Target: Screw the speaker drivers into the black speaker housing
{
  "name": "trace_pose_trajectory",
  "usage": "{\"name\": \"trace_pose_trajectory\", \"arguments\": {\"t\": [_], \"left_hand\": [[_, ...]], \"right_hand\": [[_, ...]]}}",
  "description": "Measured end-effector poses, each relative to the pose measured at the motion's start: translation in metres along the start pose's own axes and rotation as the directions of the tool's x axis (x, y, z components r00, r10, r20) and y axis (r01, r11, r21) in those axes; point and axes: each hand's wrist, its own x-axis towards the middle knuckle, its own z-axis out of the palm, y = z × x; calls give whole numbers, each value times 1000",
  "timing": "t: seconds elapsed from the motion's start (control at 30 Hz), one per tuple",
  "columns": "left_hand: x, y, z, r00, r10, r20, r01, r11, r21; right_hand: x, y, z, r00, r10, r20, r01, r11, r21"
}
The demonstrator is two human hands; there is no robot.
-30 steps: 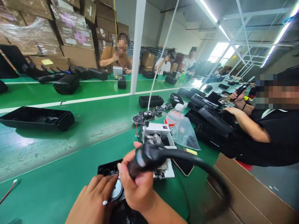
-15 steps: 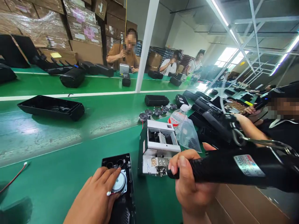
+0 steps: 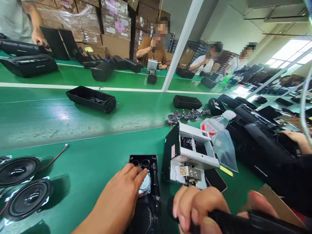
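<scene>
My left hand (image 3: 117,203) rests flat on a black speaker housing (image 3: 146,195) at the near edge of the green bench, fingertips on a round silver speaker driver (image 3: 145,185) seated in it. My right hand (image 3: 200,208) grips the black handle of an electric screwdriver (image 3: 243,222); the tool's tip points left at the housing, close to the driver. Just behind stands a small white screw feeder box (image 3: 190,156).
Two loose black speaker cones (image 3: 21,182) lie at the left. An open black housing (image 3: 91,98) sits on the green conveyor (image 3: 73,120). Small drivers (image 3: 187,115), a water bottle (image 3: 216,123) and a plastic bag are behind the feeder. A co-worker's hand (image 3: 296,138) and black soundbars are right.
My right hand has swung the screwdriver from the feeder box down and back toward the housing. My view has turned left, bringing two large cones into sight. My left hand stayed on the driver.
</scene>
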Motion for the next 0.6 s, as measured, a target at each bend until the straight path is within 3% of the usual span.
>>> {"name": "trace_pose_trajectory", "arguments": {"t": [0.13, 0.23, 0.47, 0.6], "left_hand": [[0, 2, -2, 1000, -1, 13, 1, 1000, -4], [0, 3, -3, 1000, -2, 24, 3, 1000, -16], [1, 0, 0, 999, -2, 33, 3, 1000, -24], [0, 0, 0, 999, 5, 40, -3, 1000, -30]], "right_hand": [[-1, 21, 35, 976, -72, -207, 73, 997, -7], [1, 25, 44, 958, -28, -287, 43, 998, 45], [-7, 34, 37, 970, 41, -238, -11, 992, 126], [-13, 41, 36, 978, 6, -207, 18, 993, 115]]}}
